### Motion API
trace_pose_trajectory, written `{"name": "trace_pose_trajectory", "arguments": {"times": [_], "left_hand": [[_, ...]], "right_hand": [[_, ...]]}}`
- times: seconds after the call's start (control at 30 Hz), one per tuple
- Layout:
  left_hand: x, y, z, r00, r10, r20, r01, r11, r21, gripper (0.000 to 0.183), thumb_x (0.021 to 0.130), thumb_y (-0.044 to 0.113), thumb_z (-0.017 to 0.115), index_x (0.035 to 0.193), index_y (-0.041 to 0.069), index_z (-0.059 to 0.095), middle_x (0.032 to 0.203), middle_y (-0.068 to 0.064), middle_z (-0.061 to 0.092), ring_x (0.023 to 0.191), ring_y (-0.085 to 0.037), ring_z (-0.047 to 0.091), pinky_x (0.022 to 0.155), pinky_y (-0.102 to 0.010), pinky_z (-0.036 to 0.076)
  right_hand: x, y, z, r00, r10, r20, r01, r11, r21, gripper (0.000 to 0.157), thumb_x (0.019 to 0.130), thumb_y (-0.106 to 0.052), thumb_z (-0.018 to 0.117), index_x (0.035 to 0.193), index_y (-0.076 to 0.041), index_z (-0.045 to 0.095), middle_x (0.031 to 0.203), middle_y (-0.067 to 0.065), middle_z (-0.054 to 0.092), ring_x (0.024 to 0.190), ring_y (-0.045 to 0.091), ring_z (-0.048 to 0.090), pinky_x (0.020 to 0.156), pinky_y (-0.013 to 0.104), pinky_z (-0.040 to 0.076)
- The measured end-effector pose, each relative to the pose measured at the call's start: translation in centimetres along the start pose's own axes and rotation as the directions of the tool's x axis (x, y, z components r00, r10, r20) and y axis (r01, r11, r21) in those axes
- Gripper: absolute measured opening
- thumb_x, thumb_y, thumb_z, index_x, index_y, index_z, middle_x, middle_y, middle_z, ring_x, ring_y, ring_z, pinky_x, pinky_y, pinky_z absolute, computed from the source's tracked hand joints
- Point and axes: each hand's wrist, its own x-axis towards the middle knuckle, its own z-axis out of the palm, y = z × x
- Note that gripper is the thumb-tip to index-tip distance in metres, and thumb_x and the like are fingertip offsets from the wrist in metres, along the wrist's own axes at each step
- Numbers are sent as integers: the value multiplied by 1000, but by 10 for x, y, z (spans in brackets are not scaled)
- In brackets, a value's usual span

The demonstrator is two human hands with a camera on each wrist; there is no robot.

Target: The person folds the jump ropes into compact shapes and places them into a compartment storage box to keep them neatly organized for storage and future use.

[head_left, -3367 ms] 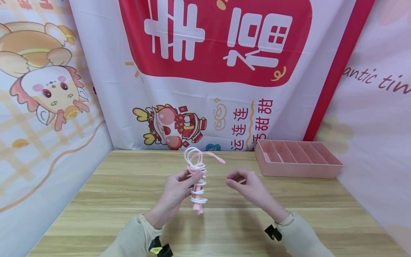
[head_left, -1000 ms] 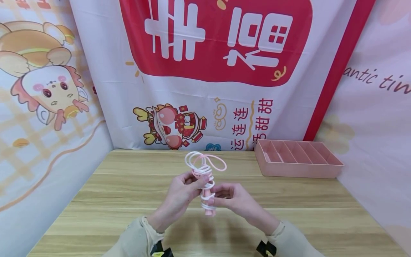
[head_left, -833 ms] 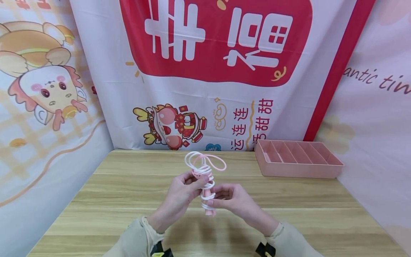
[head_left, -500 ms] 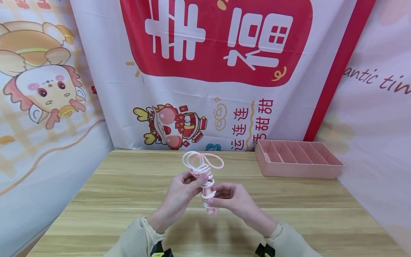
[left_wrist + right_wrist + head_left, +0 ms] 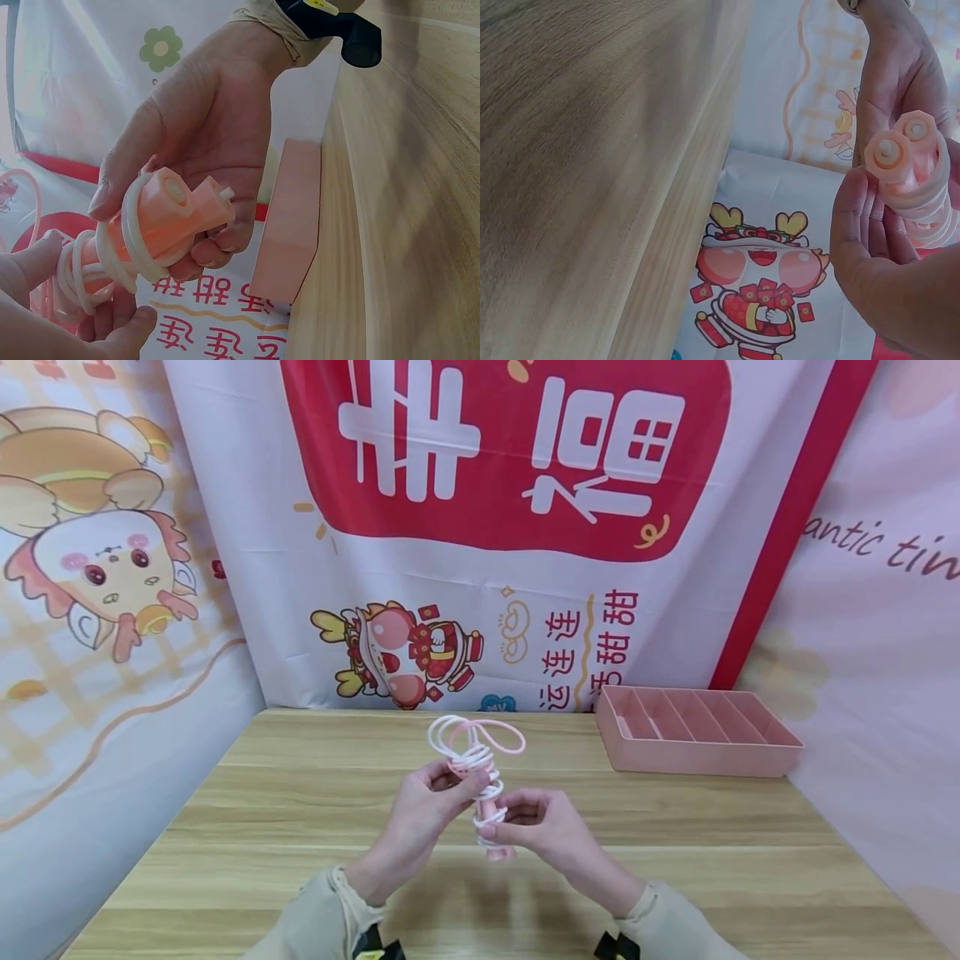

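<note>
In the head view a jump rope (image 5: 489,811) is held above the table, its white and pink cord wound round two pink handles. My left hand (image 5: 422,810) grips the bundle's upper part between thumb and fingers. Cord loops (image 5: 454,732) stand out above that grip. Lower down, my right hand (image 5: 551,827) pinches the windings from the right side. The left wrist view shows the handle ends (image 5: 169,190) sticking out side by side past the coils. In the right wrist view these octagonal ends (image 5: 889,154) have pale round centres, with coiled cord (image 5: 924,206) behind them.
A pink compartment box (image 5: 697,757) stands at the back right of the wooden table (image 5: 300,827). Printed cloths hang behind and at both sides, the back cloth (image 5: 270,610) meeting the table's far edge.
My right hand has come in from the right and taken hold of the lower windings. The bundle has shifted rightward, and its lower end tilts slightly more to the right. The left hand keeps its grip.
</note>
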Motion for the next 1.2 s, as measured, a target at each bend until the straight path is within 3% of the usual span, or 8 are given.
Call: {"name": "trace_pose_trajectory", "arguments": {"times": [0.47, 0.73, 0.93, 1.2], "left_hand": [[-1, 3, 0, 1000, 2, 13, -2, 1000, 11, 49, 84, 19, 81, 122, -4, 59, 110, -15, 67, 101, -24, 65, 91, -39, 51], [0, 5, -1, 999, 0, 35, -1, 999, 38, 51, 84, 23, 81, 123, -2, 60, 110, -15, 68, 100, -23, 65, 93, -42, 50], [1, 5, -3, 998, -3, 63, 0, 999, 50, 55, 85, 26, 80, 127, -2, 59, 116, -15, 67, 106, -26, 64, 91, -37, 51], [0, 4, -4, 997, -8, 73, 6, 1000, 30, 60, 86, 25, 79, 130, -7, 55, 121, -19, 63, 110, -27, 62, 95, -40, 48]], "right_hand": [[-1, -1, -1, 999, -37, -1, 37, 999, 26, 31, 80, -11, 83, 103, 4, 71, 90, 16, 71, 74, 20, 67, 62, 29, 56], [0, -2, -4, 999, -18, -33, 20, 997, 69, 33, 79, -12, 83, 105, 4, 71, 91, 18, 71, 73, 22, 68, 61, 33, 58], [-2, -4, -11, 993, -7, -115, 15, 997, 73, 35, 79, -11, 83, 107, 6, 71, 93, 18, 71, 79, 24, 69, 67, 35, 58], [1, -8, -23, 967, -8, -255, 20, 999, 43, 35, 78, -10, 84, 106, 7, 71, 94, 16, 72, 81, 21, 68, 68, 29, 56]]}}
